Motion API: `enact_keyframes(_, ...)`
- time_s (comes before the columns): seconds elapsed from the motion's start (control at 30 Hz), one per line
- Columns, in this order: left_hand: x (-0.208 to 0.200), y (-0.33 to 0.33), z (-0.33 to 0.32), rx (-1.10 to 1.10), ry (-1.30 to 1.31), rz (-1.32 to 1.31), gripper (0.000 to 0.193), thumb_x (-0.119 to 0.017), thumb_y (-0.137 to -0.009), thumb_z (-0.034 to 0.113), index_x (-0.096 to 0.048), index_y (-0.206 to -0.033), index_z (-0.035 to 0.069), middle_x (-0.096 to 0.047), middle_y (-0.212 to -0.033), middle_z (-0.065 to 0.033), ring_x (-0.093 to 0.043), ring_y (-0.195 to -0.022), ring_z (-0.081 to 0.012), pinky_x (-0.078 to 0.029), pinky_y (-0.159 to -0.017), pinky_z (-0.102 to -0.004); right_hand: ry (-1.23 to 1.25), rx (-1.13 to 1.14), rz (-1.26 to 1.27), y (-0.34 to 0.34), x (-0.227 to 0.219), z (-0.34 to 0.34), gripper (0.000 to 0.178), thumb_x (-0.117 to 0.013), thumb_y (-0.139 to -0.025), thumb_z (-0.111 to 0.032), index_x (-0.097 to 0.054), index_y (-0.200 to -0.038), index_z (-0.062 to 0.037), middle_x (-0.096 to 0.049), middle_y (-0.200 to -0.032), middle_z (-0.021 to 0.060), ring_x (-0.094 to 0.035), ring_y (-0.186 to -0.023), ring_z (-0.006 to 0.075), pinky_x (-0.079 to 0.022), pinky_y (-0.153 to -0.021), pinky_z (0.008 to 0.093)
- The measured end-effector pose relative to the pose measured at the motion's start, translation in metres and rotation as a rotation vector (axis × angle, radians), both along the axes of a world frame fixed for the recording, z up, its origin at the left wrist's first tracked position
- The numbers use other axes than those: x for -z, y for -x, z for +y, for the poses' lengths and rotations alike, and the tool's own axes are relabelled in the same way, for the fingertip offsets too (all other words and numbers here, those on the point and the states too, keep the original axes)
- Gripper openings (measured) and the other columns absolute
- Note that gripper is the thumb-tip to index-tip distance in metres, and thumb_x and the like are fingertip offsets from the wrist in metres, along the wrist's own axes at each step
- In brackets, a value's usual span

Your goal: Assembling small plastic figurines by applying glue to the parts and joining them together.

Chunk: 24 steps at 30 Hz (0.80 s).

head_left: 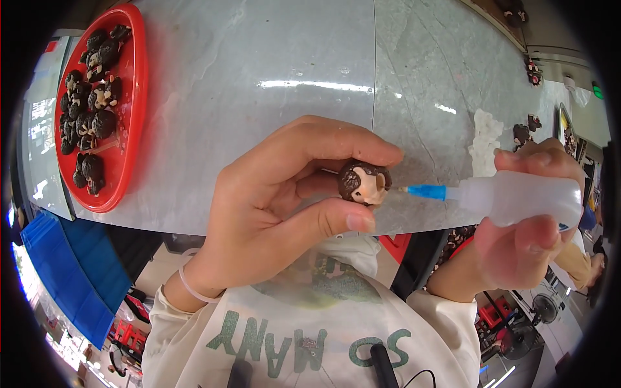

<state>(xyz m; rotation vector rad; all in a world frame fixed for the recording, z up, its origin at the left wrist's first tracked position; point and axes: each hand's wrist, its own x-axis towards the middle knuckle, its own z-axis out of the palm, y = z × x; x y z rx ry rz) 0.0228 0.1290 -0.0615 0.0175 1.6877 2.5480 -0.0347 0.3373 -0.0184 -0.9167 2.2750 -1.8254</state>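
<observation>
Between the thumb and fingers of my left hand (278,187) sits a small doll head (367,184) with dark brown hair and a pale face. My right hand (530,239) grips a translucent white squeeze bottle (517,197), held sideways. Its blue needle tip (427,191) points left at the doll head; whether the fine needle touches it I cannot tell. The head is held above the near edge of the grey table (259,52).
A red oval tray (139,84) at the far left holds several dark-haired figurine pieces (90,116). More small brown pieces (521,134) lie at the right, near a whitish dried patch (485,142). Blue chairs or panels (71,278) stand beyond the table at lower left.
</observation>
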Motion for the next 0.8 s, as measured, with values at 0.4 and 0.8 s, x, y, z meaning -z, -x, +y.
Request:
enact_keyframes(0.4, 0.001, -0.002, -0.004, 0.036, -0.005, 0.032, 0.041, -0.07, -0.07, 0.012, -0.05, -0.101, -0.006, -0.052, -0.1, -0.0192, -0.057, -0.084, -0.0224, -0.047, -0.076, -0.0304, -0.216, 0.051, 0.395, -0.002, -0.007, 0.001, 0.057, -0.066, -0.071, -0.04, -0.05, -0.095, 0.0092, -0.057, -0.084, 0.0227, -0.049, -0.067, 0.0214, -0.042, -0.058, 0.0292)
enact_keyframes(0.8, -0.002, 0.0, 0.003, -0.003, -0.007, 0.007, 0.038, -0.07, -0.07, 0.009, -0.05, -0.099, -0.005, -0.051, -0.101, -0.0189, -0.059, -0.084, -0.0222, -0.052, -0.074, -0.0287, 0.209, 0.157, -0.089, 0.007, 0.01, 0.004, 0.039, -0.06, -0.08, -0.017, -0.044, -0.107, 0.0061, -0.053, -0.1, 0.0197, -0.055, -0.081, 0.0235, -0.045, -0.071, 0.0292)
